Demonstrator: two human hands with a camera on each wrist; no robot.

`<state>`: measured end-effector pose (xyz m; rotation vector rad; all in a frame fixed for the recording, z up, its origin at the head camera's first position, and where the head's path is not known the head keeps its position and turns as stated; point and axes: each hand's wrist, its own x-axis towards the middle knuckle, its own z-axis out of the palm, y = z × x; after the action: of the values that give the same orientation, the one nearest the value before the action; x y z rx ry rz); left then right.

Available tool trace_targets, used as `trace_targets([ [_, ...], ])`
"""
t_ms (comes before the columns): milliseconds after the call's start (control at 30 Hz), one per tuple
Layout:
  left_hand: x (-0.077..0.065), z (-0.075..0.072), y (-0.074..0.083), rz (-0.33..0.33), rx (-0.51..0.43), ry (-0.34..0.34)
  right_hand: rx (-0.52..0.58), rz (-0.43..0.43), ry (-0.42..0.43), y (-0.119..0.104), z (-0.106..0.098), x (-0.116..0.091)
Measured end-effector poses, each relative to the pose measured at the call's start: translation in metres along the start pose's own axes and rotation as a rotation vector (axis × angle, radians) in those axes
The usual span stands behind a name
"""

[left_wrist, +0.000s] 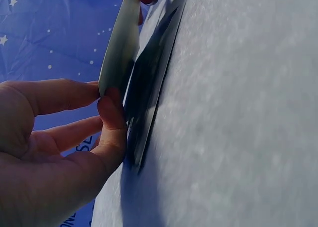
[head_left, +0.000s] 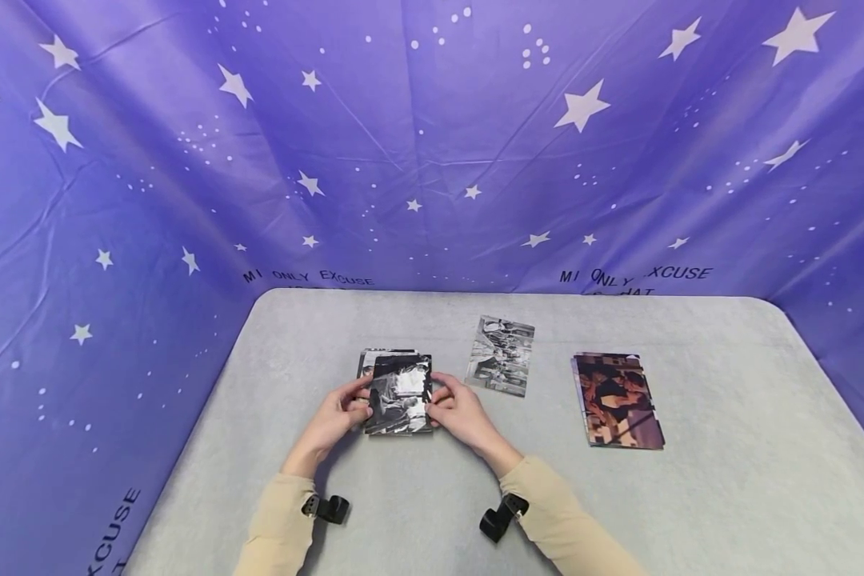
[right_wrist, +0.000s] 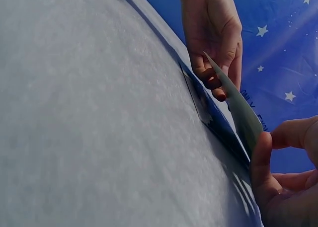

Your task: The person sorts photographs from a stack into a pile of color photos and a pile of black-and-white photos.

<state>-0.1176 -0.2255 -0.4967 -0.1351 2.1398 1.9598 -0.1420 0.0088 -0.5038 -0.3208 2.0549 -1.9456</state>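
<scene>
Both hands hold one black-and-white photo print (head_left: pixel 403 392) by its opposite sides, just above a small pile of prints. My left hand (head_left: pixel 340 412) pinches the left edge between thumb and fingers. At the right edge, my right hand (head_left: pixel 462 410) pinches it the same way. From the left wrist view the held photo (left_wrist: pixel 119 48) appears edge-on and slightly bowed, tilted over a dark print (left_wrist: pixel 151 83) lying on the table. A strip of the pile (head_left: pixel 367 364) shows behind the held photo in the head view; the rest is hidden.
Right of the hands, a single black-and-white photo (head_left: pixel 502 356) lies on the grey table (head_left: pixel 734 384). Farther right is a stack of prints with a colour photo (head_left: pixel 619 400) on top. A purple star-patterned cloth (head_left: pixel 432 160) hangs behind and at the sides.
</scene>
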Motion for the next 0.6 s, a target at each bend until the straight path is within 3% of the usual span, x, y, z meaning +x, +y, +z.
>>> trace_targets([
  [600, -0.004, -0.023, 0.003, 0.016, 0.137, 0.061, -0.094, -0.017, -0.041, -0.006, 0.026, 0.011],
])
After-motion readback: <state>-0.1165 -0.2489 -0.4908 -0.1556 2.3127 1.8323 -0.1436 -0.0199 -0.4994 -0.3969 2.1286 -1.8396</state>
